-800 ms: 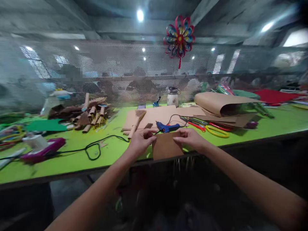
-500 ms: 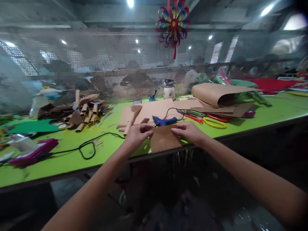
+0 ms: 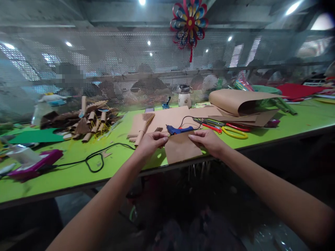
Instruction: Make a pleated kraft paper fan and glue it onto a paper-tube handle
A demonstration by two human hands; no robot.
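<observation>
Between my two hands is a small rectangular sheet of brown paper point(image 3: 182, 149), held upright by its top corners at the table's front edge. My left hand point(image 3: 151, 143) pinches the upper left corner between thumb and fingers. At the upper right corner, my right hand point(image 3: 208, 140) has the same kind of pinch. Just behind the paper's top edge lies a blue glue gun point(image 3: 180, 130), partly covered by it. A pleated paper piece with a rolled stem point(image 3: 143, 128) lies beyond my left hand, on a stack of brown sheets point(image 3: 170, 116).
Scissors with yellow and red handles point(image 3: 235, 132) lie right of the glue gun. Bent brown paper point(image 3: 232, 99) rises behind them. At left are a pile of rolled paper pieces point(image 3: 91, 123), a purple device point(image 3: 39, 165) and a black cord point(image 3: 95, 158). A bottle point(image 3: 184, 97) stands behind.
The paper's lower edge has swung slightly right and its face looks lighter. Both hands keep their pinch on its top corners, having shifted slightly.
</observation>
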